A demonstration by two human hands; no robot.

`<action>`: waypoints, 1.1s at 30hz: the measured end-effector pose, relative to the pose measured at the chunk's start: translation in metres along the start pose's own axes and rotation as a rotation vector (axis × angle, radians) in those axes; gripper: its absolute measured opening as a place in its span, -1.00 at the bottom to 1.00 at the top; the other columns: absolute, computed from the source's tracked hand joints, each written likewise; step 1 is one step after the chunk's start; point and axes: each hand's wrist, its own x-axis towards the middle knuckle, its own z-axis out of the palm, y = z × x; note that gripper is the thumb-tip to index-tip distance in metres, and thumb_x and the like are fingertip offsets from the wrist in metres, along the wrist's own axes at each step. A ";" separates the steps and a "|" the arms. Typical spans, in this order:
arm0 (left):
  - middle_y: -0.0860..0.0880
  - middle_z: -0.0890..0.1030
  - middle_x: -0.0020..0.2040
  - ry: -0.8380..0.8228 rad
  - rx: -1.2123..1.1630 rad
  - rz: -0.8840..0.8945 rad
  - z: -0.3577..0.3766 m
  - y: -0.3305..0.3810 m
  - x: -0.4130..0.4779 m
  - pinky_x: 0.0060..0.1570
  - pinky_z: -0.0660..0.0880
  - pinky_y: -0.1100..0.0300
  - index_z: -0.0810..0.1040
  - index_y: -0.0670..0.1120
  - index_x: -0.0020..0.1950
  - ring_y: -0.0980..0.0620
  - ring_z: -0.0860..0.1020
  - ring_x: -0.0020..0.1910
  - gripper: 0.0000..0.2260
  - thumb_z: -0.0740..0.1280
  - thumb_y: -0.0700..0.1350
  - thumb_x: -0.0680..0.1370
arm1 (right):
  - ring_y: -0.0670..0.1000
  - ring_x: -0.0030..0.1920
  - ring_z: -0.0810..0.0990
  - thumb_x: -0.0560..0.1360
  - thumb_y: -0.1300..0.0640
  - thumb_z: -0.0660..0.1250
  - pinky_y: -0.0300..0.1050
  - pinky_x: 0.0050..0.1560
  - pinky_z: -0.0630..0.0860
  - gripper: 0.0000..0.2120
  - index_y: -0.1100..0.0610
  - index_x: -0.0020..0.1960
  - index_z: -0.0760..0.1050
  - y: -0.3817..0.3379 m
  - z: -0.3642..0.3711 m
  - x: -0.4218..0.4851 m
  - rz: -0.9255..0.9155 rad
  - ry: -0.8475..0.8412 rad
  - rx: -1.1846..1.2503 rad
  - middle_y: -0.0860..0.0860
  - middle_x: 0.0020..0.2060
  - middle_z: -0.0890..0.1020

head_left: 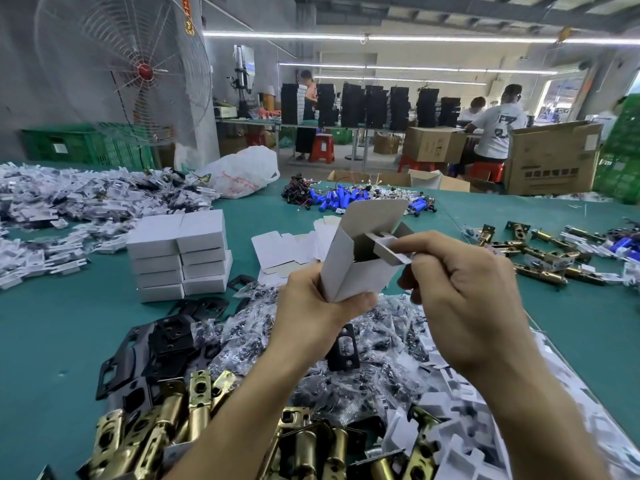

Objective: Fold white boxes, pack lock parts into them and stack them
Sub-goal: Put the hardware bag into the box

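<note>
My left hand [313, 308] grips the lower end of an open white box [349, 261], held tilted above the table with its top flap standing up. My right hand [453, 289] pinches a white plastic lock part [388, 249] at the box's open mouth, partly inside it. A stack of closed white boxes [180, 254] stands to the left on the green table [52, 323]. Flat unfolded box blanks [287, 249] lie behind the held box. Under my arms lie brass latch bolts [194, 407], black strike plates [162, 344] and small bagged screws [381, 344].
More brass latches [540, 254] lie at the right. A heap of bagged white parts [86, 202] covers the far left. Blue batteries with wires [346, 197] and a white plastic bag [242, 173] sit at the back. White plastic inserts [460, 410] pile at lower right. Cardboard cartons [550, 157], a fan and people stand beyond.
</note>
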 end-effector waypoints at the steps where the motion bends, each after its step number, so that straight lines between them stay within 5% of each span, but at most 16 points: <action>1: 0.01 0.72 -0.13 -0.003 0.001 -0.005 0.000 0.000 0.000 -0.06 0.62 -0.20 0.71 -0.02 -0.06 -0.06 0.65 -0.12 -0.69 0.58 -0.01 0.24 | 0.03 -0.38 0.54 0.55 0.15 0.19 0.01 -0.30 0.47 -0.72 -0.09 -0.14 0.64 -0.001 0.000 0.000 0.018 -0.007 0.027 0.04 -0.46 0.59; 3: 0.03 0.72 -0.13 -0.013 -0.020 -0.014 0.000 0.002 -0.001 -0.04 0.63 -0.18 0.71 -0.01 -0.05 -0.04 0.67 -0.11 -0.71 0.60 -0.05 0.26 | 0.05 -0.38 0.52 0.49 -0.07 0.13 0.09 -0.30 0.47 -0.69 -0.06 -0.22 0.63 -0.005 -0.001 0.000 0.035 -0.005 0.064 0.10 -0.43 0.59; 5: 0.01 0.73 -0.13 -0.018 -0.057 -0.014 0.000 0.003 -0.001 -0.01 0.63 -0.18 0.71 -0.03 -0.06 -0.04 0.67 -0.11 -0.76 0.63 -0.15 0.32 | -0.03 -0.38 0.50 0.51 -0.19 0.17 -0.13 -0.37 0.42 -0.61 0.02 -0.21 0.64 -0.006 -0.005 -0.001 0.017 0.029 0.046 0.00 -0.44 0.56; 9: -0.02 0.73 -0.17 0.004 -0.113 0.037 0.001 0.007 -0.002 -0.08 0.64 -0.05 0.71 -0.03 -0.13 0.04 0.67 -0.19 -0.82 0.60 -0.26 0.37 | -0.19 -0.27 0.54 0.56 0.08 0.34 -0.38 -0.29 0.38 -0.88 -0.03 -0.02 0.66 -0.009 -0.012 -0.001 -0.064 0.100 -0.050 -0.19 -0.31 0.58; 13: -0.07 0.72 -0.16 0.076 -0.175 0.124 0.002 0.010 -0.004 -0.14 0.62 -0.09 0.71 0.03 -0.15 -0.16 0.65 -0.12 -0.79 0.61 -0.21 0.34 | -0.12 -0.30 0.63 0.52 0.16 0.41 -0.07 -0.27 0.58 -0.72 -0.10 0.15 0.46 -0.017 -0.015 -0.003 -0.142 0.196 -0.008 -0.13 -0.29 0.58; 16: -0.05 0.71 -0.17 0.096 -0.103 0.167 0.002 0.008 -0.004 -0.18 0.62 -0.07 0.68 0.08 -0.13 -0.14 0.64 -0.14 -0.77 0.61 -0.21 0.37 | -0.10 -0.30 0.64 0.50 0.16 0.44 0.01 -0.26 0.61 -0.79 -0.04 0.07 0.50 -0.017 -0.015 -0.003 -0.184 0.240 -0.025 -0.15 -0.27 0.59; 19: 0.00 0.70 -0.21 0.101 -0.036 0.152 0.002 0.004 -0.003 -0.23 0.58 -0.01 0.67 0.12 -0.15 -0.04 0.61 -0.24 -0.76 0.61 -0.19 0.38 | -0.13 -0.23 0.59 0.51 0.15 0.43 -0.16 -0.21 0.52 -0.90 0.03 0.01 0.65 -0.016 -0.016 -0.003 -0.258 0.255 -0.123 -0.04 -0.21 0.62; 24: 0.07 0.64 -0.30 0.088 0.058 0.171 0.003 0.001 -0.003 -0.33 0.46 0.11 0.66 0.12 -0.17 0.12 0.49 -0.32 -0.85 0.55 -0.02 0.31 | -0.09 -0.24 0.54 0.52 0.22 0.39 -0.40 -0.19 0.41 -0.79 0.06 0.14 0.67 -0.010 -0.011 -0.002 -0.197 0.193 -0.179 0.01 -0.19 0.62; 29: 0.24 0.52 -0.38 0.076 0.142 0.200 0.005 -0.003 -0.002 -0.38 0.31 0.41 0.59 0.29 -0.32 0.25 0.42 -0.40 -0.68 0.61 -0.12 0.36 | -0.28 -0.27 0.56 0.48 0.24 0.47 -0.50 -0.11 0.38 -0.72 0.07 0.14 0.51 -0.006 -0.009 -0.002 -0.100 0.229 -0.200 -0.24 -0.30 0.55; 33: 0.27 0.52 -0.39 0.060 0.181 0.234 0.007 -0.003 -0.003 -0.40 0.30 0.44 0.57 0.30 -0.32 0.24 0.42 -0.40 -0.64 0.60 -0.15 0.37 | -0.22 -0.32 0.58 0.41 0.19 0.55 -0.74 -0.01 0.07 -0.59 0.08 0.12 0.40 -0.004 -0.007 -0.004 -0.057 0.213 -0.258 -0.10 -0.25 0.69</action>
